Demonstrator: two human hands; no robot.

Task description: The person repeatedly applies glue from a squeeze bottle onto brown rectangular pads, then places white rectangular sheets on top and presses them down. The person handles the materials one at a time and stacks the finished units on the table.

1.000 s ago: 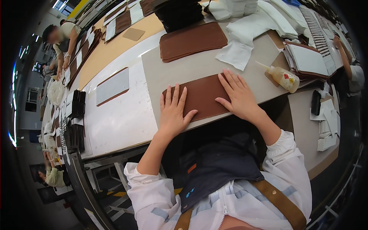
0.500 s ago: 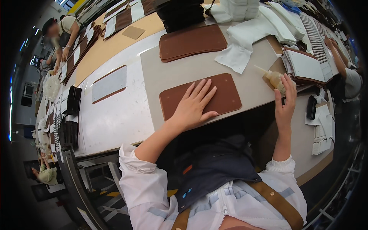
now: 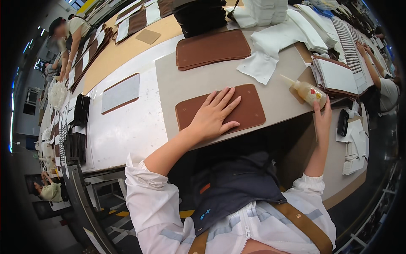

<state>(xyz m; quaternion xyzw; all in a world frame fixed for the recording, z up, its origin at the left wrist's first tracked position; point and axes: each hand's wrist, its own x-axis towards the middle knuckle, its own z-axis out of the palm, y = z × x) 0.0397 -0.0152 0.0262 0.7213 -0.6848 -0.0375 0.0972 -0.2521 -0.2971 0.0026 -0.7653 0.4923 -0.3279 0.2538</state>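
One L hand [image 3: 210, 120] lies spread flat, prob. steadying brown sheet [image 3: 248, 106]. R hand [image 3: 323, 119] reaches bottle [image 3: 311, 92] base; can't tell if gripping.

Left hand [image 3: 215, 113]: brightly and evenly lit, fairly crisp, only soft shading around the fingers.
White surface [image 3: 127, 127] left of that hand: pale, with a faint sheen towards its far end.
Apron [image 3: 239, 186] below both hands: dim, its upper part sinking into deep shadow under the table edge [image 3: 292, 113].
Light strips [image 3: 11, 106] far left of the left hand: blown-out streaks.
Co-worker [image 3: 72, 38] beyond it: head blurred.
Rim: bent lines, black corners.
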